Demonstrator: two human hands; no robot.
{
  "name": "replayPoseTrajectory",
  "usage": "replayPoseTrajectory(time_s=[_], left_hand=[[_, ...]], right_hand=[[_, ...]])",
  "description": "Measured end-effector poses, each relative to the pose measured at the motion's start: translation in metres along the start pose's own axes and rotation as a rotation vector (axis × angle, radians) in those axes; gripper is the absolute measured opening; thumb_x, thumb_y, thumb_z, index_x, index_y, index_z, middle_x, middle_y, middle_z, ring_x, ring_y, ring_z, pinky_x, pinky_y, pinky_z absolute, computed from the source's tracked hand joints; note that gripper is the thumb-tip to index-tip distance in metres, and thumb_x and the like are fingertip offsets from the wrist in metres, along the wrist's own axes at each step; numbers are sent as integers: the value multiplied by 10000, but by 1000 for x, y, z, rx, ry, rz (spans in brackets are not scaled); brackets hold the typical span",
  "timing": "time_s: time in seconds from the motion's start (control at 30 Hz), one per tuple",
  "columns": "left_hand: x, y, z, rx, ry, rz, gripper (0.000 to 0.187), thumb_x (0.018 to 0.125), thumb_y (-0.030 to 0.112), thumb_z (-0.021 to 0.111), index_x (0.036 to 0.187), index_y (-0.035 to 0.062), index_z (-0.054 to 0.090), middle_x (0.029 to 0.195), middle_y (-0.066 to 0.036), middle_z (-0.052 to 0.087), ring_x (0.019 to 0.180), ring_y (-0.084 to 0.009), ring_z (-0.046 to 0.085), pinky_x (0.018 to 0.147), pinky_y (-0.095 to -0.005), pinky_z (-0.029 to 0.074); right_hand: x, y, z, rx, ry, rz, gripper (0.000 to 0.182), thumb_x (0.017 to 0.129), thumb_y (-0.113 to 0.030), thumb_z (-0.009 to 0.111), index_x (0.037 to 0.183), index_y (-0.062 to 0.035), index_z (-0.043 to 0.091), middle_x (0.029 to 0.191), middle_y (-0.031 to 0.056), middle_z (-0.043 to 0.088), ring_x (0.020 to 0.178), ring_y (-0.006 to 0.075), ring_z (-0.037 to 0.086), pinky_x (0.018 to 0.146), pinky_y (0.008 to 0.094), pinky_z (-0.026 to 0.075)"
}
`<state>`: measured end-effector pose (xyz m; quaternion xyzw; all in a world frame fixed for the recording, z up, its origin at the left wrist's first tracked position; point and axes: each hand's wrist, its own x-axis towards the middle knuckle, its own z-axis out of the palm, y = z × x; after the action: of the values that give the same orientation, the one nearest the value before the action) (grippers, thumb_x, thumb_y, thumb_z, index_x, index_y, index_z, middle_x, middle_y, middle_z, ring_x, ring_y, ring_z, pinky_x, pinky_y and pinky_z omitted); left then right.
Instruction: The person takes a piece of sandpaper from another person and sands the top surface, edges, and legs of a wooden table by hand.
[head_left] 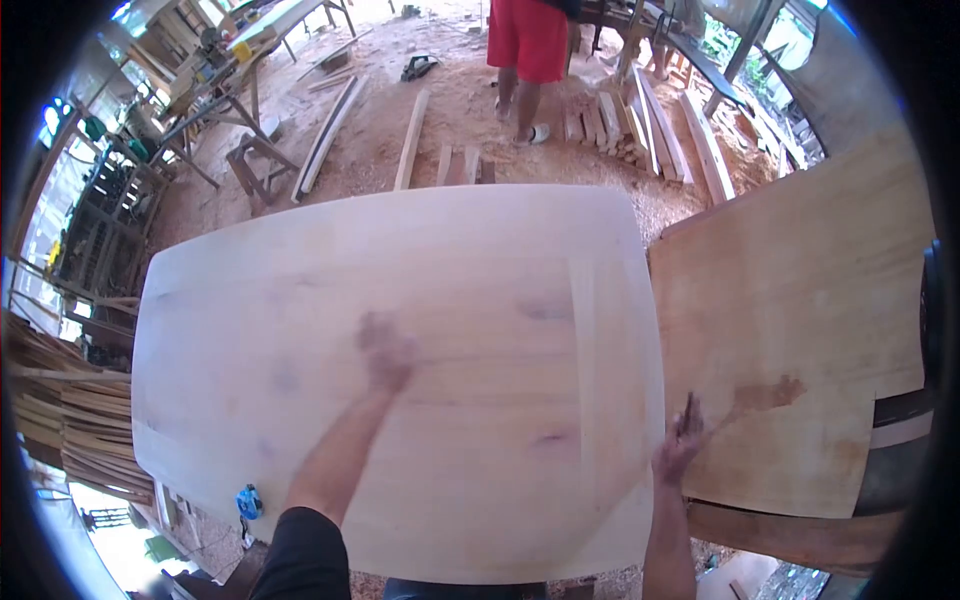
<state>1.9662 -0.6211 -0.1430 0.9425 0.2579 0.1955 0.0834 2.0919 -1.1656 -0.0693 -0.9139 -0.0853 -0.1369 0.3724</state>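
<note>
1. The left grip (387,352) is over the middle of the large pale panel (480,440), blurred, so I cannot tell how far open it is, whether it holds anything, or whether it touches the wood.
2. The right grip (678,450) is at the panel's right-hand edge, with its fingers pointing away from the wearer. A narrow dark shape shows at the fingers; I cannot tell whether it is a held item or shadow, nor how far closed this grip is.
3. The panel lies broad and flat in front of the wearer, with rounded corners, faint dark marks and a paler strip near its right end.
4. Just beside it on the right lies a browner wood sheet (790,300), with a reddish-brown stain (770,392) near the right grip.
5. By the panel's near left edge, lower down, is a blue item (249,502), too small to identify.
6. Stacked wood strips (95,430) lie to the left.
7. Beyond the far edge, a person in red shorts (526,40) stands on the debris-strewn ground (455,110), near a pile of short boards (600,125).
</note>
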Motion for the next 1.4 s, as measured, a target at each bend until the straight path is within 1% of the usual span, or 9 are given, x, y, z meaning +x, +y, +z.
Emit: replayPoseTrajectory(time_s=[0.1, 0.53, 0.63, 0.73, 0.77, 1.0, 1.13, 1.3, 1.4], left_hand=[[-9, -89, -40, 221, -134, -320, 722, 932, 417, 553, 1525, 54, 358, 1590, -253, 270, 1493, -443, 186, 1210, -586, 114], [-5, -83, -68, 200, -174, -314, 816, 890, 441, 560, 1556, 47, 303, 1624, -261, 190, 1506, -452, 137, 1213, -592, 79], [-3, -80, -70, 175, -170, -310, 816, 880, 426, 561, 1548, 30, 311, 1619, -268, 194, 1502, -463, 140, 1206, -606, 80], [-3, -81, -69, 165, -147, -291, 820, 873, 417, 563, 1546, 21, 311, 1617, -267, 203, 1500, -468, 143, 1203, -609, 79], [-4, -81, -68, 162, -150, -291, 833, 863, 422, 573, 1549, 31, 308, 1620, -267, 195, 1500, -472, 139, 1202, -609, 84], [0, -84, -72, 102, -193, -313, 810, 878, 438, 541, 1556, 62, 305, 1621, -249, 209, 1509, -458, 128, 1203, -601, 62], [-1, -82, -72, 143, -212, -321, 807, 865, 426, 536, 1555, 73, 311, 1621, -244, 215, 1507, -454, 138, 1201, -600, 65], [-3, -85, -69, 184, -190, -302, 808, 851, 401, 526, 1545, 44, 317, 1615, -258, 218, 1502, -457, 153, 1198, -600, 73], [-1, -83, -69, 158, -171, -283, 815, 853, 406, 523, 1541, 24, 314, 1612, -267, 216, 1500, -461, 154, 1195, -607, 79]], right_hand=[[61, -16, 52, -192, -59, -244, 506, 959, -95, 502, 1449, 26, 463, 1485, 226, 472, 1393, 406, 417, 1170, 487, 316], [194, -31, 262, -567, -139, -160, 548, 985, -295, 506, 1464, -30, 485, 1552, 189, 412, 1472, 381, 311, 1205, 537, 194], [214, -61, 314, -505, -208, -349, 492, 985, -276, 508, 1411, -32, 536, 1523, 172, 454, 1447, 365, 353, 1197, 512, 223], [198, -170, 405, -102, -284, -415, 445, 957, -230, 528, 1362, -53, 579, 1450, 160, 524, 1380, 335, 433, 1168, 482, 286], [191, -205, 438, -266, -252, -668, 457, 955, -214, 524, 1385, -64, 567, 1478, 161, 500, 1397, 325, 420, 1191, 458, 257], [114, -453, 562, -205, -759, -914, 565, 1018, -261, 362, 1542, -51, 349, 1650, 137, 247, 1541, 330, 165, 1258, 495, 76], [144, -433, 565, -183, -799, -902, 574, 1015, -252, 356, 1557, -66, 329, 1661, 122, 226, 1548, 298, 153, 1264, 475, 56], [238, -290, 506, -267, -660, -634, 594, 1024, -285, 326, 1587, -105, 269, 1672, 96, 199, 1554, 257, 133, 1261, 487, 30], [289, -182, 443, 86, -431, -405, 519, 979, -212, 524, 1471, -56, 472, 1562, 160, 410, 1490, 300, 307, 1242, 419, 179]])
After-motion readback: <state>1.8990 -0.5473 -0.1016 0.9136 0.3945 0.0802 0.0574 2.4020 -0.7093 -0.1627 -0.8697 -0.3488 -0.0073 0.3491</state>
